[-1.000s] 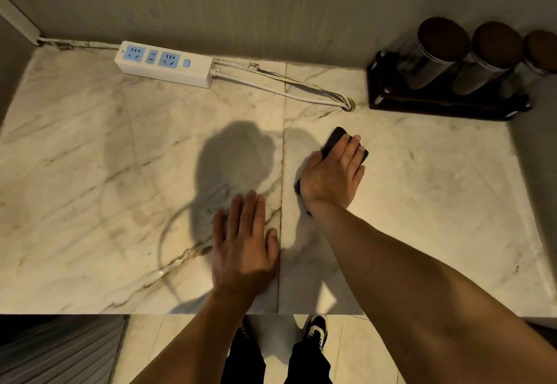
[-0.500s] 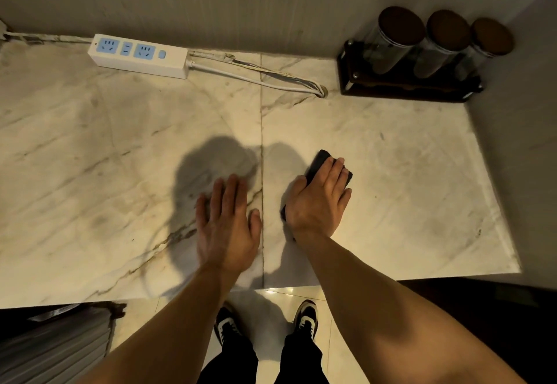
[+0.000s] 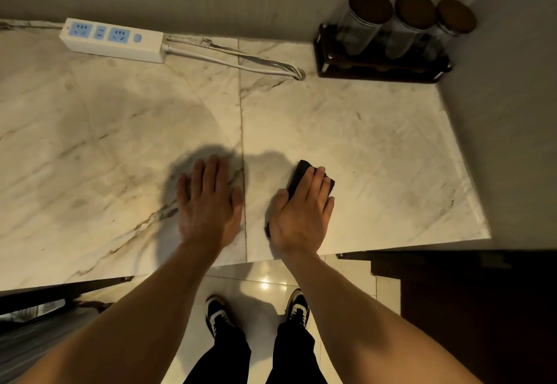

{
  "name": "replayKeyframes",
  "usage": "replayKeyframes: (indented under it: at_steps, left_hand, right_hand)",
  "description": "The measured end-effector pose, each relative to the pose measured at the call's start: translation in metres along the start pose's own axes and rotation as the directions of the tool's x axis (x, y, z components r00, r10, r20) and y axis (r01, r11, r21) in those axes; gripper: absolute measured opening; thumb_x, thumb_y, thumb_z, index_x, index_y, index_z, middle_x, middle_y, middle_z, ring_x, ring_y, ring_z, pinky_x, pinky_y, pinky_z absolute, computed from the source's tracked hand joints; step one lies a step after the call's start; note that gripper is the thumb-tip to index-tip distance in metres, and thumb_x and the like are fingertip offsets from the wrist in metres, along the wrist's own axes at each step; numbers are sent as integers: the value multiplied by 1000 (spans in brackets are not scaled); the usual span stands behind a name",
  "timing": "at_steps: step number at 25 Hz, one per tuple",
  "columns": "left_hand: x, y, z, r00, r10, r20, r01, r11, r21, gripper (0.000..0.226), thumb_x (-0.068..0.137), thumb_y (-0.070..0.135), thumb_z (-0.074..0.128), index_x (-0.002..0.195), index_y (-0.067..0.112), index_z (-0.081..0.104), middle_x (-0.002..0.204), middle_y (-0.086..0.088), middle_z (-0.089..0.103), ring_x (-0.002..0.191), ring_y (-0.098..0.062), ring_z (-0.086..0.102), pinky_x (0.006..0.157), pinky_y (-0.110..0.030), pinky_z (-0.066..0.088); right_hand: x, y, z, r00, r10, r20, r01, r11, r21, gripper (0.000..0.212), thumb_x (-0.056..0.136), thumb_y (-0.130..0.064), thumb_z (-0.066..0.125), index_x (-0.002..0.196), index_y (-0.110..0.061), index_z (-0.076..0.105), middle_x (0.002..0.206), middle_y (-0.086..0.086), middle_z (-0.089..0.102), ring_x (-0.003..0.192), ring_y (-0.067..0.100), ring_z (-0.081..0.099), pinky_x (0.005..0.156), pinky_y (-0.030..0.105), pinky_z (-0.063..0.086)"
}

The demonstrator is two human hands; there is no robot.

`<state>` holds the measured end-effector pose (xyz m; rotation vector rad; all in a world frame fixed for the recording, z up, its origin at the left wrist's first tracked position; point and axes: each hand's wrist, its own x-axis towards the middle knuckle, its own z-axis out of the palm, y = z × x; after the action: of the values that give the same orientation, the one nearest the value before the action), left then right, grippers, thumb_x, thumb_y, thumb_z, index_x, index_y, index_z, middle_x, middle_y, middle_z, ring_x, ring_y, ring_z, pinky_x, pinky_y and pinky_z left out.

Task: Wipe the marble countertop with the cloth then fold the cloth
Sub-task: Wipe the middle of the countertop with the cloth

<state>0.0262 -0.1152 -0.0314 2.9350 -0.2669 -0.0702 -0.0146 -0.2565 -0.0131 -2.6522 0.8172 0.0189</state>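
A small dark cloth (image 3: 300,172) lies on the marble countertop (image 3: 376,148), just right of the seam between two slabs. My right hand (image 3: 301,218) presses flat on top of it, fingers together, hiding most of the cloth; only its far end and a bit at the wrist show. My left hand (image 3: 208,206) rests flat on the marble left of the seam, fingers together, holding nothing.
A white power strip (image 3: 113,40) with blue sockets lies along the back wall, its cable (image 3: 241,59) running right. A dark rack (image 3: 379,67) with three lidded glass jars (image 3: 364,19) fills the back right corner. A wall bounds the right side; the counter's front edge runs near my wrists.
My right hand has slid the cloth toward me, closer to the front edge. My left hand stays flat on the marble. The view has shifted right.
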Motion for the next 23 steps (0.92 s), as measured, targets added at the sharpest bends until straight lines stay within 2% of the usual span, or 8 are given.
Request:
replayKeyframes:
  at_steps: [6, 10, 12, 15, 18, 20, 23]
  left_hand:
    - [0, 3, 0, 1000, 1, -11, -1, 1000, -19, 62, 97, 42, 23, 149, 9, 29, 154, -17, 33, 142, -37, 27, 115, -55, 17]
    - [3, 8, -4, 1000, -14, -12, 14, 1000, -28, 61, 94, 39, 26, 146, 8, 34, 152, -16, 36, 141, -36, 27, 114, -55, 15]
    - [7, 14, -6, 999, -43, -32, 41, 998, -50, 60, 94, 38, 28, 145, 8, 36, 151, -17, 36, 142, -37, 24, 116, -55, 8]
    - [14, 34, -5, 997, -63, -42, 60, 997, -58, 62, 94, 37, 28, 149, 7, 29, 156, -18, 28, 144, -38, 18, 117, -56, 5]
    - [22, 56, 1, 995, -98, -1, 98, 990, -99, 66, 96, 35, 31, 152, 4, 17, 159, -19, 20, 146, -38, 13, 117, -55, 1]
    - [23, 63, 6, 994, -112, 14, 112, 987, -111, 66, 97, 35, 33, 152, 3, 16, 159, -20, 20, 146, -39, 13, 117, -56, 2]
    - [22, 65, 11, 993, -118, 25, 119, 991, -63, 66, 98, 38, 32, 152, 4, 17, 160, -19, 18, 147, -37, 11, 117, -58, 8]
  right_hand:
    - [-18, 20, 5, 994, -109, -15, 108, 992, -59, 68, 93, -40, 25, 152, -8, 14, 161, 8, 11, 148, 22, 6, 119, 45, 11]
    - [-13, 46, -8, 947, -311, 81, 318, 943, -95, 67, 95, -41, 27, 152, -10, 14, 161, 7, 10, 148, 23, 6, 119, 41, 7]
    - [-4, 61, -18, 879, -451, 154, 470, 875, -118, 67, 96, -42, 31, 152, -10, 15, 161, 7, 10, 148, 23, 7, 119, 42, 9]
    - [22, 82, -33, 704, -646, 294, 702, 694, -159, 66, 97, -44, 31, 152, -9, 16, 160, 7, 10, 148, 23, 7, 118, 46, 16]
    - [51, 92, -42, 535, -724, 435, 835, 531, -143, 66, 98, -46, 27, 153, -15, 6, 161, 2, -1, 148, 18, -4, 119, 43, 7]
    - [67, 94, -45, 472, -745, 472, 873, 469, -134, 66, 97, -46, 27, 152, -17, 3, 161, 0, -4, 148, 17, -6, 119, 42, 4]
    - [85, 93, -46, 436, -762, 479, 893, 432, -125, 66, 97, -45, 27, 152, -17, 4, 160, 0, -2, 148, 17, -6, 119, 43, 5]
